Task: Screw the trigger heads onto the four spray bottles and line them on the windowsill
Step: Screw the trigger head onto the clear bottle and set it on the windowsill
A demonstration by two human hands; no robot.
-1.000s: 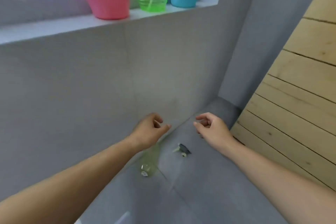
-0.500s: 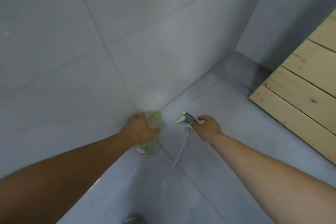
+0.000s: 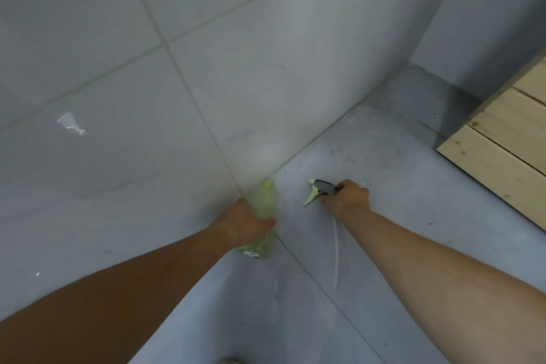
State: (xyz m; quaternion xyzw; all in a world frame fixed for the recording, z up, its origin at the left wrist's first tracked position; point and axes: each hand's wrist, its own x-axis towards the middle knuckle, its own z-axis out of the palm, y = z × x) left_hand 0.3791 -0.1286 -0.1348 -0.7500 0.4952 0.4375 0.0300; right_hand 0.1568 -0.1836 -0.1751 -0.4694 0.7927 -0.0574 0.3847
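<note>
A person's left hand [image 3: 242,223] is wrapping around a pale green, see-through spray bottle [image 3: 264,210] that is lying on the grey tiled floor [image 3: 369,174], right where the floor is meeting the white tiled wall [image 3: 206,68]. The fingers are curling over the middle of the bottle, the thumb showing on its near side, and the bottle's open neck is pointing back toward the camera while its base is pointing toward the wall. The bottle is carrying no head.

Just beside it, to the right and not touching it, the right hand [image 3: 348,196] is clenching the trigger head [image 3: 320,190], a grey body with a light green nozzle tip and a light green lever sticking out to the left of the knuckles. The head's thin clear dip tube [image 3: 336,254] is trailing from under the hand along the floor toward the camera, beside the right forearm. Whether the head is resting on the floor or raised just off it cannot be told.

Pale wooden boards [image 3: 508,139] are standing at the right edge, well apart from both hands. Both forearms are reaching in bare from the bottom of the frame.
</note>
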